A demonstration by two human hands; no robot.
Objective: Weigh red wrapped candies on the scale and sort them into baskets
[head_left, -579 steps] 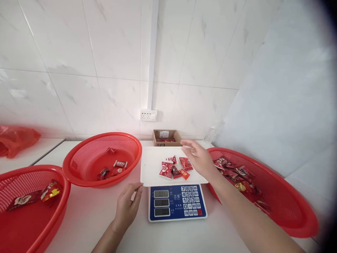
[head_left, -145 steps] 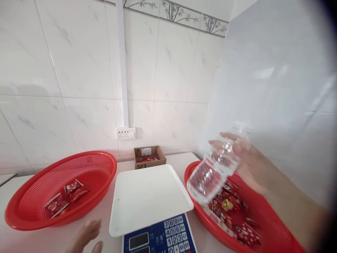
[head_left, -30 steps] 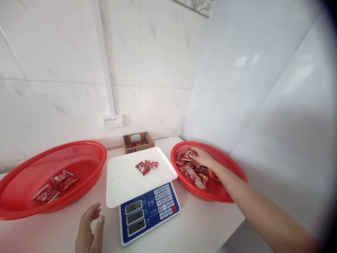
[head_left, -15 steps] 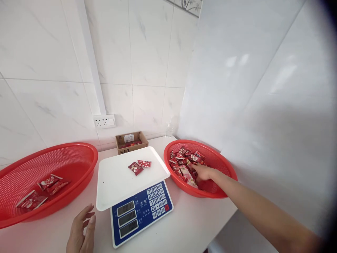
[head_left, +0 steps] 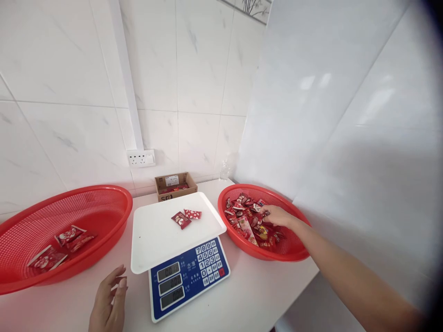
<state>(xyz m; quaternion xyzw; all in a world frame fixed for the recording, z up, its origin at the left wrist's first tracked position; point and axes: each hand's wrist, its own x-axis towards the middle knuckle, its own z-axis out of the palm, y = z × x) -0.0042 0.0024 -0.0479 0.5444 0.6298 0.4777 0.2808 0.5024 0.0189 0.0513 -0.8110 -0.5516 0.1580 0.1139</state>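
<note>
Inside the right red plastic basket [head_left: 238,244], my right hand [head_left: 278,216] is over a heap of small wrapped snack packets [head_left: 249,221], most of them red. Its fingers are bent and close together at the back of the heap; what they pinch, if anything, is hidden. My left hand [head_left: 109,299], fingers slightly curled but apart, hovers empty by the front left of a digital scale [head_left: 188,281]. Two packets lie on the scale's white tray [head_left: 155,240]: a dark red one [head_left: 181,220] and a red one with white dots [head_left: 193,214].
A second red basket [head_left: 114,198] at the left holds a few red packets [head_left: 71,235]. Behind the scale is an open cardboard box [head_left: 176,186] with red packets inside. A clear plastic bottle [head_left: 225,168] stands by the wall near the corner. The white table's [head_left: 263,290] edge runs along the right.
My right hand has moved right and back within the basket, uncovering more packets, one of them with yellow on it. My left hand stays about where it was. The view has shifted slightly.
</note>
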